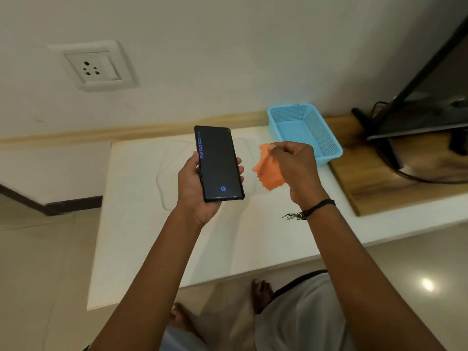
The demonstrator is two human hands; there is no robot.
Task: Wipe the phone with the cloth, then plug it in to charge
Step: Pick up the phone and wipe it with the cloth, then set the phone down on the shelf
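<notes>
A black phone (217,163) with a dark screen showing blue clock digits is held upright in my left hand (195,188), above the white table (141,249). A small orange cloth (267,169) hangs from the pinched fingers of my right hand (295,165), just right of the phone and not touching it. A thin white charging cable (162,178) lies looped on the table under the phone. A white wall socket (97,65) with a switch sits on the wall at the upper left.
A light blue plastic basket (326,138) stands at the table's back right. Further right a wooden board (364,178) carries a black TV (425,97) with dark cables. My feet and tiled floor (38,262) are below the table edge.
</notes>
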